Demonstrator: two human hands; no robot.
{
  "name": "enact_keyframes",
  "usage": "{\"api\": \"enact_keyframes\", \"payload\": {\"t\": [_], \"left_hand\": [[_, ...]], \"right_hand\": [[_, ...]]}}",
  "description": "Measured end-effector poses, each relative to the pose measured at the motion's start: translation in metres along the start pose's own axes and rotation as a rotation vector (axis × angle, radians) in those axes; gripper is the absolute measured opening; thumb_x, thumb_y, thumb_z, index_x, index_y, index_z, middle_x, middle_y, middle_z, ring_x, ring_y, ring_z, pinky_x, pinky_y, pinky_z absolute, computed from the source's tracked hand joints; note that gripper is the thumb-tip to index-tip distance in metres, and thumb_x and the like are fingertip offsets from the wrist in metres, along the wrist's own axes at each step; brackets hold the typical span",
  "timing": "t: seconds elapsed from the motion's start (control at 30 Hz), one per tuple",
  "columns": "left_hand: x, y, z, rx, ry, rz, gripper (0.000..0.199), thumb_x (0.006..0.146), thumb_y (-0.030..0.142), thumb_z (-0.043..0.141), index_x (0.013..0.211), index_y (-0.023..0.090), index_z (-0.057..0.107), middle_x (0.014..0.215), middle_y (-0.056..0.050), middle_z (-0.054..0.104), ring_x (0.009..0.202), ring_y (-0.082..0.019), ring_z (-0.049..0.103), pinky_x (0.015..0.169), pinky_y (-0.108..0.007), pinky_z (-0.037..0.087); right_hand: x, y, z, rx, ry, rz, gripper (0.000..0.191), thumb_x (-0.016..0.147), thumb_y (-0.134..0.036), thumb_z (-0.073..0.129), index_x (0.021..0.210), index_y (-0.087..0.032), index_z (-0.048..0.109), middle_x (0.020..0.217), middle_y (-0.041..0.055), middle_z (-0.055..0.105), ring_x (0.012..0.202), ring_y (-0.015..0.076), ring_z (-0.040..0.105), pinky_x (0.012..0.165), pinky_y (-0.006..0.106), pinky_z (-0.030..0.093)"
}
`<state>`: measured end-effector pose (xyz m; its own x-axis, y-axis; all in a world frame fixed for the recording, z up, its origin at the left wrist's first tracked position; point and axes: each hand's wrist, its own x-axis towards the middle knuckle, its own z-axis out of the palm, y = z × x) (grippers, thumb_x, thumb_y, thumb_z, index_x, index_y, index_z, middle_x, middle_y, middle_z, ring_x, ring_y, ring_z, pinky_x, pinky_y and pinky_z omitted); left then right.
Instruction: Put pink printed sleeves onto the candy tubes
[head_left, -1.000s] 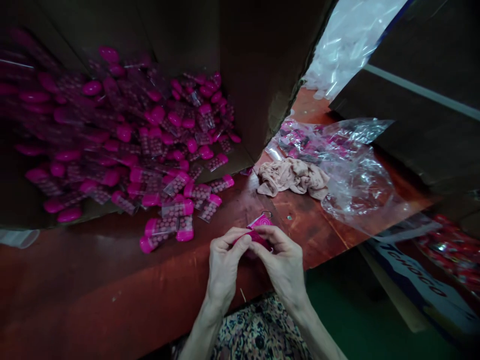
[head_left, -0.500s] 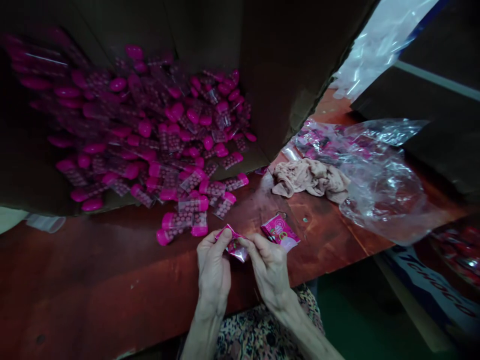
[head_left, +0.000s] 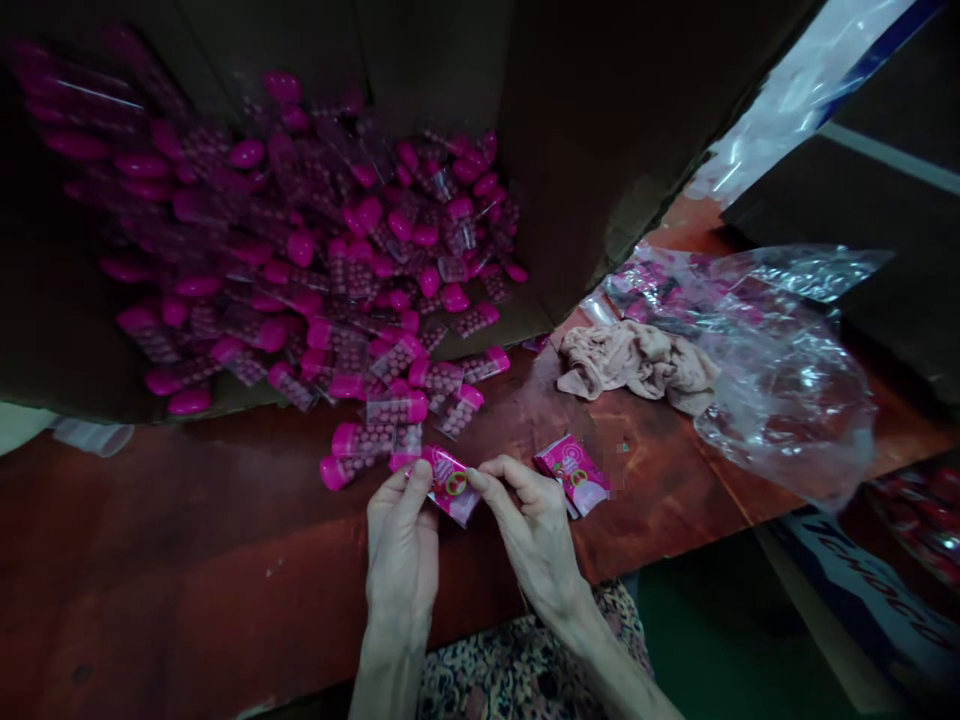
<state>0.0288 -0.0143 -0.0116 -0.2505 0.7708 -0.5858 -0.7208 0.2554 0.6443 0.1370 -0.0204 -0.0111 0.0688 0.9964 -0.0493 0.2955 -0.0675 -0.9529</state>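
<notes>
A small pink printed packet (head_left: 452, 487) is stretched between both hands above the red table. My left hand (head_left: 405, 540) pinches its left end, thumb on top. The thumb and fingers of my right hand (head_left: 531, 525) are closed on its upper right edge. Just right of that hand, more pink packets (head_left: 576, 474) lie on the table. Clear tubes of small pink balls with pink caps (head_left: 390, 408) lie beyond my left hand, in front of a large heap of the same tubes.
An open cardboard box (head_left: 592, 130) holds the heap of tubes. To the right lie a crumpled cloth (head_left: 637, 362) and a clear plastic bag (head_left: 787, 390). A printed carton (head_left: 870, 585) stands below the edge of the red table (head_left: 187, 560).
My left hand has moved slightly left. The packet between the hands has turned so that its printed face shows more. The view has shifted a little.
</notes>
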Motion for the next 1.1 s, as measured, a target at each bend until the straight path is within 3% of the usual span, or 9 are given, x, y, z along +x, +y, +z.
{"api": "enact_keyframes", "payload": {"t": [0.2, 0.3, 0.37, 0.53, 0.63, 0.77, 0.93, 1.0, 1.1], "left_hand": [[0.003, 0.01, -0.007, 0.003, 0.078, 0.054, 0.022, 0.047, 0.019, 0.084, 0.06, 0.012, 0.067, 0.06, -0.001, 0.068, 0.056, -0.009, 0.06, 0.059, -0.019, 0.049], [0.007, 0.018, -0.011, -0.03, 0.124, 0.134, 0.02, 0.052, 0.017, 0.082, 0.064, 0.013, 0.067, 0.065, 0.0, 0.069, 0.059, -0.009, 0.061, 0.062, -0.019, 0.049], [0.009, 0.023, -0.013, -0.048, 0.124, 0.156, 0.017, 0.057, 0.017, 0.08, 0.07, 0.014, 0.068, 0.07, 0.0, 0.069, 0.065, -0.01, 0.063, 0.066, -0.022, 0.05], [0.012, 0.031, -0.013, -0.096, 0.152, 0.16, 0.015, 0.063, 0.017, 0.076, 0.076, 0.017, 0.068, 0.078, 0.0, 0.07, 0.072, -0.012, 0.064, 0.071, -0.024, 0.051], [0.013, 0.03, -0.013, -0.139, 0.162, 0.151, 0.016, 0.063, 0.018, 0.077, 0.076, 0.018, 0.068, 0.078, 0.001, 0.071, 0.072, -0.011, 0.064, 0.068, -0.023, 0.051], [0.015, 0.025, -0.013, -0.146, 0.16, 0.113, 0.02, 0.062, 0.022, 0.078, 0.079, 0.021, 0.068, 0.078, 0.004, 0.069, 0.068, -0.009, 0.062, 0.059, -0.019, 0.048], [0.016, 0.021, -0.011, -0.153, 0.199, 0.082, 0.019, 0.064, 0.02, 0.077, 0.08, 0.022, 0.067, 0.077, 0.006, 0.067, 0.063, -0.006, 0.059, 0.049, -0.017, 0.042], [0.016, 0.02, -0.008, -0.16, 0.201, 0.083, 0.018, 0.065, 0.02, 0.077, 0.08, 0.022, 0.066, 0.078, 0.005, 0.067, 0.063, -0.007, 0.06, 0.051, -0.017, 0.043], [0.014, 0.017, -0.002, -0.168, 0.178, 0.097, 0.014, 0.067, 0.019, 0.075, 0.077, 0.02, 0.065, 0.074, 0.004, 0.066, 0.06, -0.007, 0.058, 0.052, -0.018, 0.043]], "right_hand": [[0.02, -0.007, 0.001, -0.225, -0.01, -0.117, 0.04, 0.095, -0.032, 0.037, 0.063, -0.018, 0.056, 0.052, -0.0041, 0.046, 0.047, 0.0097, 0.043, 0.046, 0.02, 0.034], [0.04, -0.005, 0.014, -0.398, 0.067, -0.187, 0.025, 0.092, -0.027, 0.041, 0.089, -0.016, 0.063, 0.082, 0.0062, 0.059, 0.07, 0.0175, 0.055, 0.062, 0.027, 0.044], [0.049, 0.001, 0.024, -0.455, 0.066, -0.21, 0.019, 0.087, -0.024, 0.049, 0.096, -0.017, 0.065, 0.101, 0.0121, 0.056, 0.086, 0.0245, 0.055, 0.07, 0.035, 0.045], [0.043, 0.014, 0.024, -0.508, 0.021, -0.238, 0.017, 0.082, -0.017, 0.054, 0.091, -0.02, 0.068, 0.104, 0.0123, 0.053, 0.092, 0.0276, 0.052, 0.077, 0.042, 0.046], [0.03, 0.019, 0.013, -0.43, 0.044, -0.205, 0.018, 0.079, -0.014, 0.054, 0.089, -0.019, 0.067, 0.104, 0.0109, 0.051, 0.092, 0.0258, 0.054, 0.078, 0.041, 0.049], [0.017, 0.026, 0.008, -0.283, 0.127, -0.1, 0.036, 0.078, -0.016, 0.054, 0.113, -0.019, 0.057, 0.104, 0.0099, 0.052, 0.089, 0.0235, 0.057, 0.075, 0.041, 0.052], [0.001, 0.013, -0.003, 0.329, 0.074, 0.186, 0.04, 0.076, -0.025, 0.065, 0.114, -0.02, 0.054, 0.1, 0.0074, 0.067, 0.089, 0.0206, 0.066, 0.082, 0.039, 0.054], [-0.007, 0.0, -0.009, 0.421, 0.107, 0.182, 0.041, 0.074, -0.024, 0.068, 0.112, -0.023, 0.056, 0.104, 0.006, 0.067, 0.091, 0.0196, 0.066, 0.083, 0.037, 0.055], [-0.018, -0.013, -0.013, 0.38, 0.103, 0.091, 0.04, 0.075, -0.02, 0.067, 0.113, -0.027, 0.057, 0.106, 0.0044, 0.066, 0.091, 0.018, 0.066, 0.083, 0.035, 0.055]]}}
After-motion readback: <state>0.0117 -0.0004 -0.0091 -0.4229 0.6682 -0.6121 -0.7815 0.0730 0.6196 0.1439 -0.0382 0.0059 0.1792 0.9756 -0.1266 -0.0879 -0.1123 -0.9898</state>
